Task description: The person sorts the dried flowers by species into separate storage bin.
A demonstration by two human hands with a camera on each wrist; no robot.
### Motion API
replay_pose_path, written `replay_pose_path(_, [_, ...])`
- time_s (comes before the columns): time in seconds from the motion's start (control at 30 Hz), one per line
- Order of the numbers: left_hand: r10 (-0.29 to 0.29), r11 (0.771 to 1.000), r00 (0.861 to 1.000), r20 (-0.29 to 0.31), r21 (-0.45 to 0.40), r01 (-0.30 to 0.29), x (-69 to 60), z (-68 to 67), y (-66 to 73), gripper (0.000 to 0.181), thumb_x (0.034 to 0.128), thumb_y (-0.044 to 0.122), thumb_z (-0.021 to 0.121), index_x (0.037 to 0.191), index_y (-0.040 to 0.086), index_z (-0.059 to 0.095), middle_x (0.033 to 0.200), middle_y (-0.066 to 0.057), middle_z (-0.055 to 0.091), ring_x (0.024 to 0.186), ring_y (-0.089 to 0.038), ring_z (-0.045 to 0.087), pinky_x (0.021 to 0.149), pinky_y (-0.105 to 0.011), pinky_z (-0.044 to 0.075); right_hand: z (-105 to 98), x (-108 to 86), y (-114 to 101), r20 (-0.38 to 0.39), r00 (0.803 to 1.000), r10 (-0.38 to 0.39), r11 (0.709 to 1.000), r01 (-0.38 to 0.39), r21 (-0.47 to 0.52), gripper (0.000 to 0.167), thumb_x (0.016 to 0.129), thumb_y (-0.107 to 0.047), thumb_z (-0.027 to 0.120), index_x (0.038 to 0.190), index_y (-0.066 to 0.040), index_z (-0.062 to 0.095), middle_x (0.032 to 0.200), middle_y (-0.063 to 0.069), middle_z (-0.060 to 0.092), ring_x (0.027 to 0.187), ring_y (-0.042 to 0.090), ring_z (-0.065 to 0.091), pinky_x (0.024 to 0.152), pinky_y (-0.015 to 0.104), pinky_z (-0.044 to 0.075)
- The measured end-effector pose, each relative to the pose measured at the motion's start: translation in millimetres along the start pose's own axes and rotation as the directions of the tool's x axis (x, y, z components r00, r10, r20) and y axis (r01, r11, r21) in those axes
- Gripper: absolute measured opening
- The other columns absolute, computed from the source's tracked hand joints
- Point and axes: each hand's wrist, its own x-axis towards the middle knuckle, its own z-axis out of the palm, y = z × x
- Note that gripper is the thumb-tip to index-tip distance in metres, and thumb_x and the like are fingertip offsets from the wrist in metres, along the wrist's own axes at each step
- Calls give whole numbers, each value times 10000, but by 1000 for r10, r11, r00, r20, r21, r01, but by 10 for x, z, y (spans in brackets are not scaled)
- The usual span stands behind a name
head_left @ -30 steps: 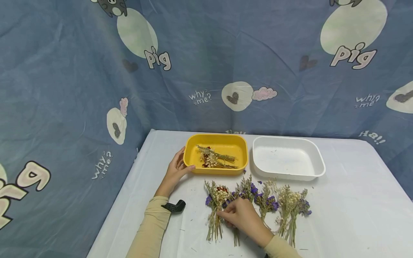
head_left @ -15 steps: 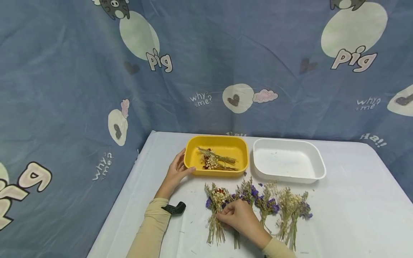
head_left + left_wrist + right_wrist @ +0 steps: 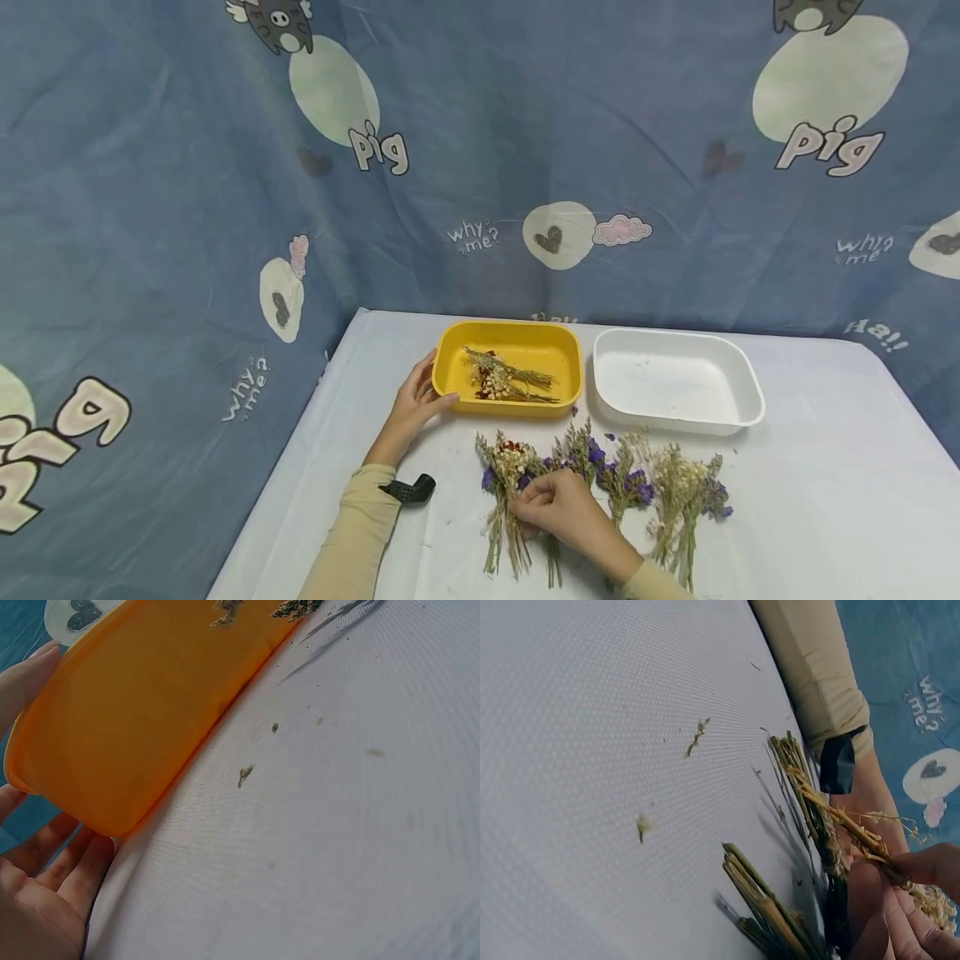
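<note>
At the left end of the yellow tray (image 3: 517,408), my left hand (image 3: 412,407) holds the wall, thumb on the near rim and fingers around the end; the left wrist view shows the fingers against the orange-looking wall (image 3: 135,727). Dried flower bunches (image 3: 495,383) lie inside the tray. My right hand (image 3: 566,512) pinches the stems of a bunch with cream and red flowers (image 3: 513,458) at the left of the row. In the right wrist view, thumb and fingers of the right hand (image 3: 900,907) pinch brown stems (image 3: 840,817).
Beside the yellow tray stands a white tray (image 3: 675,379) with small bits in it. More bunches with purple flowers (image 3: 636,487) and pale flowers (image 3: 678,483) lie to the right of my right hand. Small plant scraps are scattered on the white tablecloth (image 3: 817,483). A blue printed curtain (image 3: 420,275) hangs behind.
The head view has shifted slightly, so the scene sits lower in it. Both hands keep their holds, and the pinched bunch's stems spread a little more to the right.
</note>
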Motion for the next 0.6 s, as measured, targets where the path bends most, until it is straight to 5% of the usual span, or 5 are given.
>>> replay_pose_path(0.6, [21, 1000, 1000, -1, 20, -21, 9, 0, -8, 911, 883, 243, 844, 1611, 361, 309, 1606, -50, 427, 1483, -257, 445, 1213, -333, 432, -141, -6, -4, 40, 998, -58, 997, 56, 44, 131, 924, -152, 735, 967, -30, 761, 760, -27, 687, 641, 80, 634, 593, 279, 622])
